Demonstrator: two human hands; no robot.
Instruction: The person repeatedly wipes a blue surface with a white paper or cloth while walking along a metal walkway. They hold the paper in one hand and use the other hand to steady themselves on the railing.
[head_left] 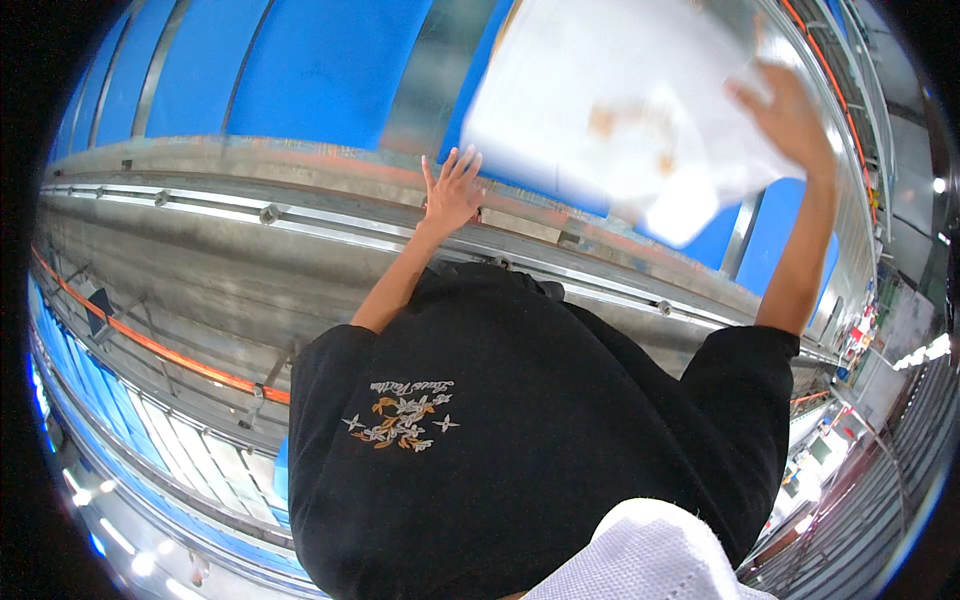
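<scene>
I see blue panels (310, 70) beneath a blurred white sheet (565, 80) with brown marks. The right hand (792, 115) is at the sheet's right side, though I can't tell whether it pinches; my left hand (452, 195) has its fingers spread apart.

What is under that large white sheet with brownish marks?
Bright blue flat panels and a silvery strip between them show past the edges of the large white sheet. What its middle covers cannot be seen.
</scene>
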